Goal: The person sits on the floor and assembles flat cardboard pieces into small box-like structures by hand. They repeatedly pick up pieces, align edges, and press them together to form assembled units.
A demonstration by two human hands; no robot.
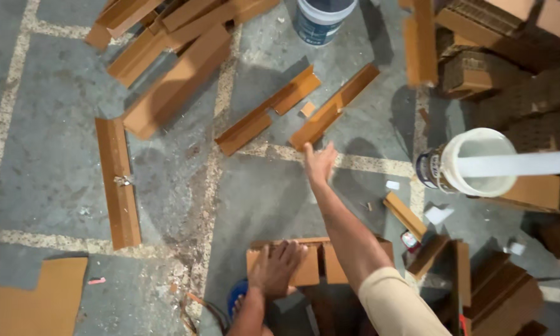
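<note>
Right hand point(320, 163) stretched to 12 o'clock, fingers released, just short of strip point(333, 107) on floor point(56, 168). Left hand point(275, 267) flat on box point(336, 264), clasping nothing. Judged step: fetching strip; calls for reaching farther, pinching near end.

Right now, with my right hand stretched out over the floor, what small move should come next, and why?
Probably lower the right hand a little further forward onto the angled cardboard strip. The hand is open and empty just short of the strip's near end, while the left hand rests flat on the cardboard pieces close by. That is the nearest loose strip.
</note>
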